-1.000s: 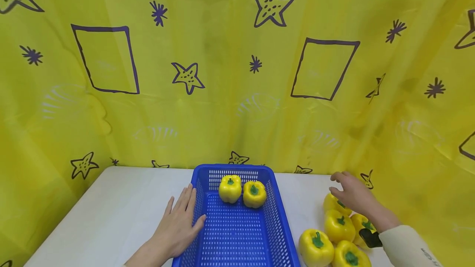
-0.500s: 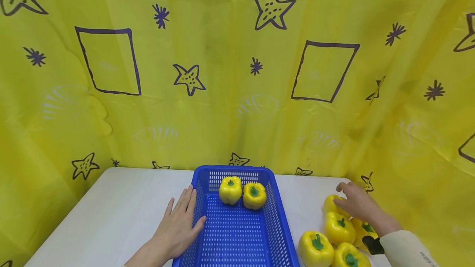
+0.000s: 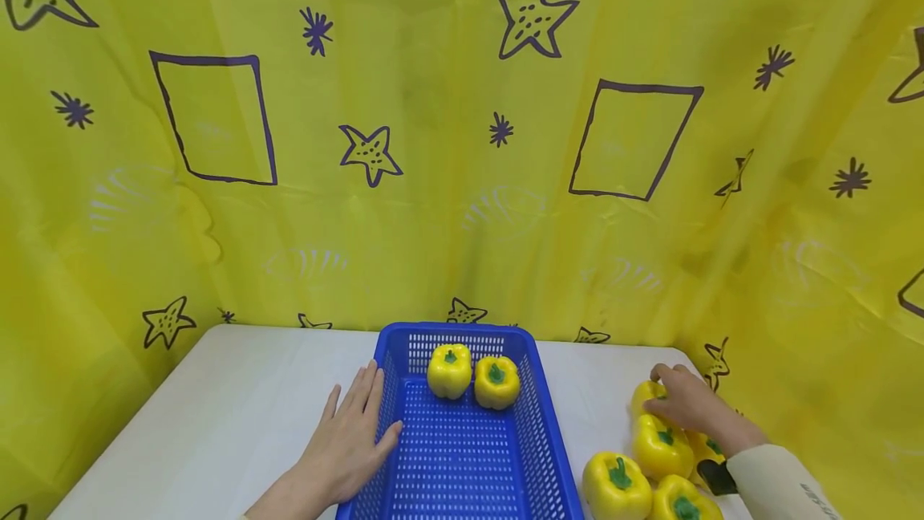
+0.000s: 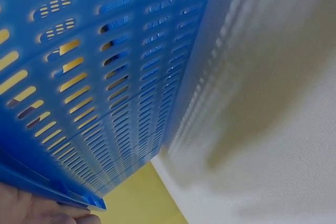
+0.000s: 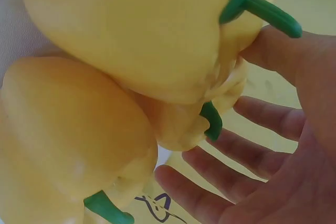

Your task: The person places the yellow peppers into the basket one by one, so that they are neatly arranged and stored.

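Note:
My left hand (image 3: 342,440) lies with straight fingers along the left rim of a blue perforated plastic basket (image 3: 462,329); its fingertips (image 4: 47,213) show under the rim in the left wrist view. Two yellow bell peppers (image 3: 449,371) with green stems stand at the basket's far end. On the right, my right hand (image 3: 689,400) reaches over the farthest yellow bell pepper (image 3: 641,397) of a cluster, partly covering it. In the right wrist view the fingers (image 5: 236,153) are spread beside the peppers, the thumb close to one; firm contact is unclear.
Several other yellow bell peppers (image 3: 617,486) crowd together on the white table (image 3: 216,408), right of the basket. A dark wrist device (image 3: 716,477) sits under my right wrist. Behind the table hangs a yellow curtain (image 3: 433,247) with star drawings.
My right hand has come down and slightly right onto the farthest bell pepper from above the cluster. The left hand and the basket stay in place.

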Demonstrator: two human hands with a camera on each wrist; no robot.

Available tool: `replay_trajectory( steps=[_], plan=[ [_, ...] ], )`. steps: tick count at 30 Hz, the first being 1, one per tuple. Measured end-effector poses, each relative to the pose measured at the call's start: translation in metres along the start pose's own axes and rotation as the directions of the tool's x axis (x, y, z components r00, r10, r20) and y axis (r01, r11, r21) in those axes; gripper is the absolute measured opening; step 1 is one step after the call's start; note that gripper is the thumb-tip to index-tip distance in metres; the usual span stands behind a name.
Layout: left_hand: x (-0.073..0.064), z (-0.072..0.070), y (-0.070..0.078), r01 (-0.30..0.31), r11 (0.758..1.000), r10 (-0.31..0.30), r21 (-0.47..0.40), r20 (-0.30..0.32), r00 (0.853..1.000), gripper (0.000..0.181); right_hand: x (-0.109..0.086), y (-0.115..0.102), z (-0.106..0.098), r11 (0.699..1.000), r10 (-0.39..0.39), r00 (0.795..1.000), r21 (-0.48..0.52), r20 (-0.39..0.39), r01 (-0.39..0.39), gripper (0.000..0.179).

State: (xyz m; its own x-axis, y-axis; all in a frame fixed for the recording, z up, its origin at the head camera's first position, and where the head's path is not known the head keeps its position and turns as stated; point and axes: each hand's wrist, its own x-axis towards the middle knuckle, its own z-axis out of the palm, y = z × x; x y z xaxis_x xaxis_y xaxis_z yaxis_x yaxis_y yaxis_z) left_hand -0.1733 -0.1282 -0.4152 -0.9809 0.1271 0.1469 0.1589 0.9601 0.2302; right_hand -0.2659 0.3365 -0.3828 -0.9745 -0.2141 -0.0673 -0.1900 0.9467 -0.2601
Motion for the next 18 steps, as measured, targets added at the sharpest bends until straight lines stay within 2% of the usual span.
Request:
replay_trajectory(
  steps=[10, 18],
  plan=[
    [-0.0008, 0.0008, -0.0001, -0.003, 1.000, 0.003, -0.006, 0.001, 1.000, 0.075, 0.0046, -0.0020, -0.0009, 0.999, 0.047, 0.998, 0.016, 0.046, -0.048, 0.048],
    [-0.0005, -0.0004, -0.0004, 0.003, 1.000, -0.003, -0.009, 0.012, 1.000, 0.075, 0.0041, -0.0019, 0.0008, 0.999, 0.021, 1.000, 0.045, 0.015, -0.021, 0.046]
  ],
)
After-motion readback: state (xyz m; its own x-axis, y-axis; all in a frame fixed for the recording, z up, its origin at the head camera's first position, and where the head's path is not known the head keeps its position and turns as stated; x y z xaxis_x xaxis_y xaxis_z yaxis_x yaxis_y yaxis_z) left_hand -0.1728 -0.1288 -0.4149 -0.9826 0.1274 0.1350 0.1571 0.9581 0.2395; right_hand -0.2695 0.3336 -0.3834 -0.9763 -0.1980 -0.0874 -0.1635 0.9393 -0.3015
